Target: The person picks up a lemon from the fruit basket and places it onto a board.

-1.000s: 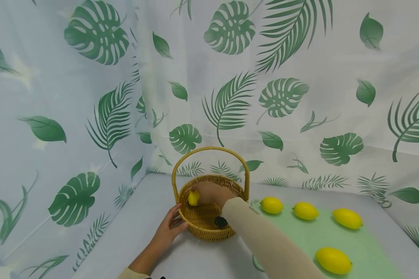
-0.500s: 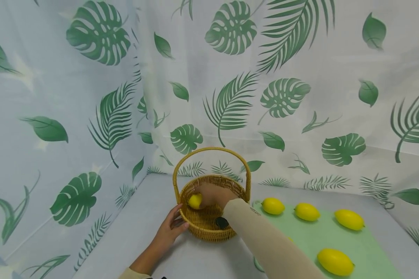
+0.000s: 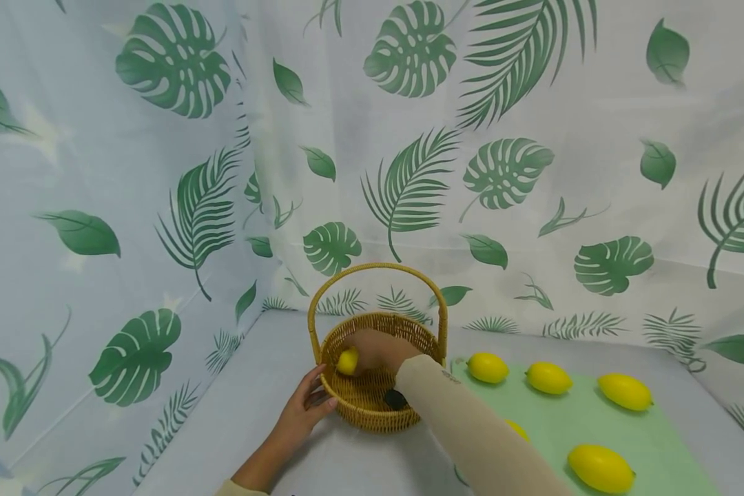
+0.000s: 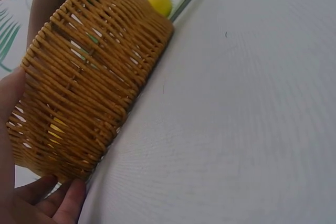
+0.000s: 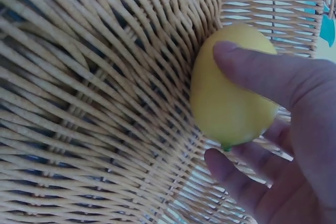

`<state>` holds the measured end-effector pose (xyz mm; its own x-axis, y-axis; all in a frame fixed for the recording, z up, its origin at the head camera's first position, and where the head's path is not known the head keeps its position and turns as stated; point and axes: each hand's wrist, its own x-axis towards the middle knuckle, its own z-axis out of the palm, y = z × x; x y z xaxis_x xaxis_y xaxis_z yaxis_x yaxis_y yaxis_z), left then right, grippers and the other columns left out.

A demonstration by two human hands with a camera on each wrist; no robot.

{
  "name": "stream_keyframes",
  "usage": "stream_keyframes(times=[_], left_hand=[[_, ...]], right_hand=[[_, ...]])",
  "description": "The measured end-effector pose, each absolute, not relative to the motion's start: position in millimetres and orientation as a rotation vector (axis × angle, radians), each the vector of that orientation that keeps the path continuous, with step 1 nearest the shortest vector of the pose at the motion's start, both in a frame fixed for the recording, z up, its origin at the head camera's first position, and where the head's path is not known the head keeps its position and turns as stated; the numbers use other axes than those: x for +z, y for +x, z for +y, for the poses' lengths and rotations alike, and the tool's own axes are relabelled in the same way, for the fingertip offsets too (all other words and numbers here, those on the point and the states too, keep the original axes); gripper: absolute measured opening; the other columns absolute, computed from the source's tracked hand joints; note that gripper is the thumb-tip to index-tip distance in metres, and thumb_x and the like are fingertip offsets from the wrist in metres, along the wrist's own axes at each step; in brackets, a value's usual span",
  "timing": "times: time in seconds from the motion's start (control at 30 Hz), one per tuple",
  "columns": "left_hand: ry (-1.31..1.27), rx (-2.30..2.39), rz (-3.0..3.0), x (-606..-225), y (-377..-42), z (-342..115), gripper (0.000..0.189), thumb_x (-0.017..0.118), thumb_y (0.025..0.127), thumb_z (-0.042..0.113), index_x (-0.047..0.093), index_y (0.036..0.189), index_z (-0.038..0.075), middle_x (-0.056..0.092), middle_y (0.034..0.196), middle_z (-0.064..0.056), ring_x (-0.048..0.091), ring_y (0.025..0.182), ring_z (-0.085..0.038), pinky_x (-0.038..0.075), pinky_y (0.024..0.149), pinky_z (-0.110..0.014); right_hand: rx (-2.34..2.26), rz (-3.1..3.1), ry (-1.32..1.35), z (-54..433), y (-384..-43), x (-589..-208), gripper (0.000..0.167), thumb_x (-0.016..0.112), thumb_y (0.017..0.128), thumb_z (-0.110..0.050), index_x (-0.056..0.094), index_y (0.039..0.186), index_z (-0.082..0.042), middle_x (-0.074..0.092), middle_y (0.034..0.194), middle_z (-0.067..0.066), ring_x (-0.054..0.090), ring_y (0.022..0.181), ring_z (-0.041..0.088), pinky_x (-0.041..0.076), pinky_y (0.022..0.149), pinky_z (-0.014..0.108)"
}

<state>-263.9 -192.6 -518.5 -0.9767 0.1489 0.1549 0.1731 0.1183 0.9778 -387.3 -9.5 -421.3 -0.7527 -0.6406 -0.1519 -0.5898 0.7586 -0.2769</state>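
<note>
A wicker basket (image 3: 378, 420) with a tall arched handle stands on the table. My left hand (image 3: 300, 410) grips its left side, and in the left wrist view the thumb and fingers lie on the woven wall (image 4: 94, 77) from either side. Inside the basket, my right hand (image 3: 378, 351) holds a yellow lemon (image 3: 347, 361) near the left wall. In the right wrist view the thumb presses on top of the lemon (image 5: 231, 103) while the other fingers curl beneath it. The lemon lies right at the woven wall, its small green tip showing.
Right of the basket lies a pale green mat (image 3: 545, 420) bearing several lemons, such as the near one (image 3: 601, 468). One lemon (image 3: 517, 429) is partly hidden by the right sleeve (image 3: 471, 427). Leaf-patterned curtains (image 3: 421, 262) hang behind and at the left.
The lemon in my right hand has moved slightly lower in the basket. My left hand keeps its grip on the basket's side.
</note>
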Motion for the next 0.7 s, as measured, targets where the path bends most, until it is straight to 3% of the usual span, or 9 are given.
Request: stream_keyframes(times=[0.43, 0.7], left_hand=[[-0.297, -1.963, -2.378, -515.2, -263.2, -190.3, 0.073, 0.071, 0.091, 0.030, 0.030, 0.152, 0.025, 0.032, 0.151, -0.022, 0.043, 0.130, -0.039, 0.046, 0.096, -0.045], [-0.257, -1.964, -2.393, -513.9, -261.4, -188.1, 0.074, 0.072, 0.090, 0.031, 0.031, 0.152, 0.026, 0.031, 0.152, -0.020, 0.042, 0.131, -0.039, 0.046, 0.097, -0.046]], right_hand=[[-0.144, 2.774, -0.993, 7.1, -386.8, -401.8, 0.061, 0.081, 0.080, -0.036, 0.057, 0.136, -0.027, 0.051, 0.137, -0.003, 0.050, 0.118, 0.016, 0.039, 0.103, 0.039], [-0.102, 2.797, -0.983, 19.6, -384.9, -396.2, 0.067, 0.082, 0.077, -0.041, 0.054, 0.136, -0.029, 0.049, 0.139, -0.003, 0.051, 0.117, 0.018, 0.042, 0.100, 0.041]])
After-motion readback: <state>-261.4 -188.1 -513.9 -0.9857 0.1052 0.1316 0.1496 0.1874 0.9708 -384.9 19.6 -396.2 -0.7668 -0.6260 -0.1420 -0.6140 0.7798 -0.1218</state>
